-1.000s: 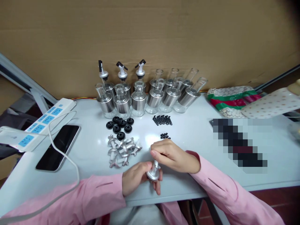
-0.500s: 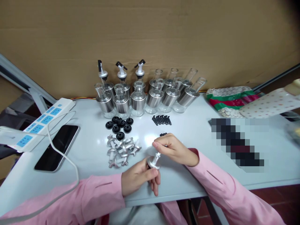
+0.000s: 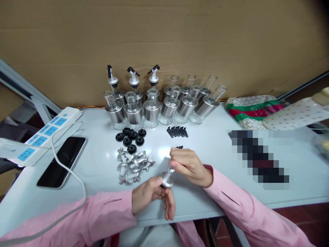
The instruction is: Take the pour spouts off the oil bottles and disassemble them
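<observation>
Low over the front of the table, a silver bottle pourer is between my hands. My left hand pinches its round base from the left with thumb and index finger, while the other fingers hang loosely curled below. My right hand is closed around the top of the spout, so that end is hidden. Left of the hands lies a pile of silver pourer tops. Behind it are several black stoppers. A row of small black levers lies beyond my right hand, with some tiny black parts partly covered by it.
Glass bottles with metal bands stand in two rows at the back; three carry pourers with black levers. On the left are a phone, a power strip and a white cable. A patterned bag lies right.
My right hand has turned and closed over the spout's top. My left thumb has slid back to the base's edge, and its lower fingers have loosened. The pourer has shifted slightly left.
</observation>
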Motion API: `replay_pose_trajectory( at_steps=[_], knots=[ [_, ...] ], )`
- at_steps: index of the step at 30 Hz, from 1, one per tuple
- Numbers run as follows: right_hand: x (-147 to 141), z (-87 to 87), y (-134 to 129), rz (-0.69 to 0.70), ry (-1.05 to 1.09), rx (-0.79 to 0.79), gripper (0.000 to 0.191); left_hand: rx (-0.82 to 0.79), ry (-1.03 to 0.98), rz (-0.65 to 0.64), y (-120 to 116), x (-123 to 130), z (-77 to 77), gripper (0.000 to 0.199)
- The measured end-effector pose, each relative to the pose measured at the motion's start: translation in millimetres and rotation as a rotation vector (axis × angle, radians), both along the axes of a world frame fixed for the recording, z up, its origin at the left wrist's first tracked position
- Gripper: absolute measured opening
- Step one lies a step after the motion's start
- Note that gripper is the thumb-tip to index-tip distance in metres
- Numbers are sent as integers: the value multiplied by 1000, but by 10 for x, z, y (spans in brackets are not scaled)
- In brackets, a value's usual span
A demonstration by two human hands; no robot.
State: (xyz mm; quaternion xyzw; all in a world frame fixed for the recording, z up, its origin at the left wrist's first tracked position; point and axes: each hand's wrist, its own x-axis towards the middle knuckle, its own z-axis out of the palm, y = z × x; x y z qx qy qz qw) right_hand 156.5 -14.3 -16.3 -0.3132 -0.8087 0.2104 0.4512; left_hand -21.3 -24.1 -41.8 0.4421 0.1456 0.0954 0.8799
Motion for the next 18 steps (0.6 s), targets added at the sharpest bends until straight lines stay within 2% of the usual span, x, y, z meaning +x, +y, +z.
replay_pose_trajectory(
  at_steps=[3,7,13,15,18],
  knots=[
    [13,-3,0,-29,-40,42,38,-17,-48,-23,0,10,13,57],
    [29,-14,10,-61,-81,57,42,-166,-173,-1,-5,28,-15,38],
    [38,-35,-11,-79,-58,76,39,-195,-175,11,3,32,-37,33],
    [62,-32,-25,-142,13,67,38,-219,-156,10,3,23,-23,35],
    [140,-13,-5,-315,195,41,27,-208,-124,16,-7,10,12,34]
  ],
)
